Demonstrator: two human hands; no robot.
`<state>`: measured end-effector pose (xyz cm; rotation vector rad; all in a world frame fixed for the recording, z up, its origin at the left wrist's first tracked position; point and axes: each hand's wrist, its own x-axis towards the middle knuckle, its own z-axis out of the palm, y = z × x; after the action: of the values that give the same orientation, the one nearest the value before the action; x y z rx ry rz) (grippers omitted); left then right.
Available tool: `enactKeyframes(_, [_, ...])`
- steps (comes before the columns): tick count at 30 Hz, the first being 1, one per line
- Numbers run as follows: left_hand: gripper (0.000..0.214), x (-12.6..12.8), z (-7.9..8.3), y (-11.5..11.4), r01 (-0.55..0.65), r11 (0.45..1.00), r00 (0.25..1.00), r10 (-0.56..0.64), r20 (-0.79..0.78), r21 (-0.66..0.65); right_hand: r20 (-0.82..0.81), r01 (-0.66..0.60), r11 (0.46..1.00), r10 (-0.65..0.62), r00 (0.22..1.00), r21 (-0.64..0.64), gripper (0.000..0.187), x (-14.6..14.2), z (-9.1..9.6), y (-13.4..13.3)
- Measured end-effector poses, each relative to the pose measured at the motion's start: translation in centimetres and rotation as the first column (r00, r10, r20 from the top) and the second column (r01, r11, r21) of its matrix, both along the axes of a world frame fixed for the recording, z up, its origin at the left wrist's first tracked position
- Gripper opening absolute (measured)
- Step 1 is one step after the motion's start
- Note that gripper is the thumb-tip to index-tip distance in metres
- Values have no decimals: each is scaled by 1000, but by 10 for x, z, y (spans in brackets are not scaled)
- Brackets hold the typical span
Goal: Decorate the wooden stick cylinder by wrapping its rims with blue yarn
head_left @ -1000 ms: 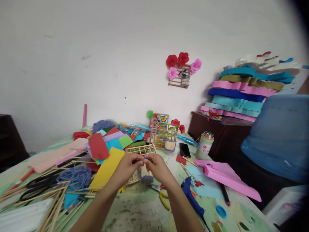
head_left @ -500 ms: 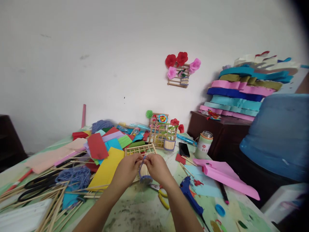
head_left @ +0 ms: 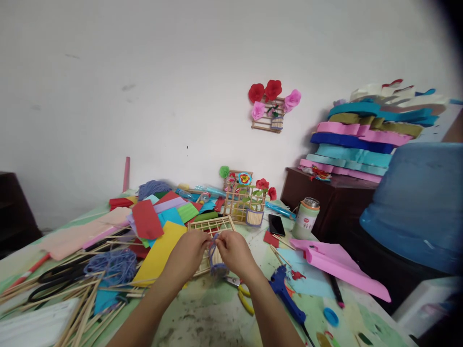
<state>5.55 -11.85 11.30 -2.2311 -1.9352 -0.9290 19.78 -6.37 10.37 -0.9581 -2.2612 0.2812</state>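
Note:
Close together over the table, my left hand [head_left: 190,248] and my right hand [head_left: 233,246] are both closed in a pinch. Between the fingertips runs a bit of purple-blue yarn [head_left: 214,237]. Just below hangs a small pocket of pale wooden sticks [head_left: 217,256], edged with the same yarn; my fingers partly cover its upper part. Behind the hands lies a wooden stick lattice [head_left: 208,224], its lower part mostly hidden. Yellow-handled scissors [head_left: 245,300] lie under my right wrist.
At right are a blue glue gun [head_left: 285,291], a phone [head_left: 276,225], a jar [head_left: 306,219] and pink paper [head_left: 340,265]. Coloured paper sheets [head_left: 147,220], tangled yarn [head_left: 110,262] and loose sticks [head_left: 85,313] spread at left. A flowered lattice [head_left: 244,200] stands at the back.
My fingertips have drawn slightly apart, with the yarn between them, and my left hand has shifted a little left. The view has tilted up slightly.

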Motion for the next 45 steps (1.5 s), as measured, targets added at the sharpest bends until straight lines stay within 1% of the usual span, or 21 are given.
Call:
enactKeyframes(3, [23, 1, 2, -1, -72, 997, 997, 72, 1, 12, -11, -3, 1000, 3, 1000, -6, 23, -1, 0, 0])
enactKeyframes(6, [24, 7, 3, -5, -122, 993, 992, 122, 14, -3, -49, 35, 998, -37, 998, -44, 23, -4, -1, 1])
enactKeyframes(9, [26, 17, 3, -9, -123, 992, 992, 123, 3, -8, -155, 88, 988, -108, 982, -127, 24, -8, -3, 1])
enactKeyframes(13, [28, 31, -1, -13, -115, 993, 990, 117, -75, 38, -329, 118, 972, -182, 927, -205, 23, -13, -6, 2])
enactKeyframes(16, [30, 40, -8, -12, -123, 989, 976, 136, -169, 88, -498, 21, 952, -179, 848, -305, 21, -16, -8, 2])
enactKeyframes(19, [31, 44, -15, -8, -122, 983, 964, 150, -221, 136, -699, -181, 893, -182, 692, -412, 18, -19, -10, 3])
enactKeyframes(21, [30, 42, -16, -5, -91, 986, 973, 118, -198, 143, -782, -300, 848, -193, 593, -437, 18, -19, -11, 4])
enactKeyframes(23, [28, 37, -14, -5, -59, 989, 992, 73, -100, 136, -812, -372, 816, -186, 553, -441, 20, -17, -11, 7])
enactKeyframes(25, [25, 30, -9, -6, -71, 984, 996, 60, 73, 164, -810, -410, 799, -155, 566, -440, 21, -15, -10, 10])
enactKeyframes(27, [24, 23, -4, -6, -120, 971, 962, 62, 267, 206, -795, -430, 788, -119, 596, -440, 21, -12, -9, 12])
enactKeyframes(29, [27, 18, -3, -3, -120, 975, 899, 27, 437, 188, -776, -435, 785, -88, 625, -440, 20, -11, -9, 13])
enactKeyframes(31, [29, 18, -6, 2, -30, 992, 807, -50, 588, 125, -755, -428, 792, -62, 653, -435, 19, -12, -9, 13])
enactKeyframes(33, [29, 19, -11, 8, 89, 993, 681, -117, 723, 77, -734, -418, 800, -41, 678, -431, 18, -12, -9, 11])
enactKeyframes(35, [26, 19, -16, 13, 160, 986, 570, -137, 810, 54, -720, -413, 804, -28, 694, -429, 17, -12, -8, 10])
enactKeyframes(36, [24, 18, -18, 15, 180, 983, 539, -135, 831, 43, -707, -403, 808, -23, 707, -429, 17, -12, -7, 9])
enactKeyframes(37, [22, 17, -19, 17, 191, 981, 527, -131, 840, 33, -688, -384, 819, -19, 725, -427, 16, -12, -7, 8])
enactKeyframes(38, [20, 15, -20, 17, 198, 980, 533, -131, 836, 28, -661, -354, 836, -15, 750, -420, 17, -11, -6, 7])
enactKeyframes(40, [18, 11, -20, 18, 198, 980, 589, -136, 796, 20, -591, -275, 877, -12, 807, -394, 19, -11, -6, 7])
enactKeyframes(42, [18, 9, -20, 17, 158, 987, 704, -129, 699, 23, -529, -209, 905, -21, 848, -371, 21, -11, -7, 7])
enactKeyframes(44, [18, 9, -18, 14, 78, 996, 844, -91, 529, 45, -495, -175, 914, -32, 869, -367, 21, -10, -8, 7])
enactKeyframes(45, [20, 10, -17, 12, 36, 997, 900, -61, 431, 67, -483, -164, 915, -37, 875, -368, 21, -10, -8, 7])
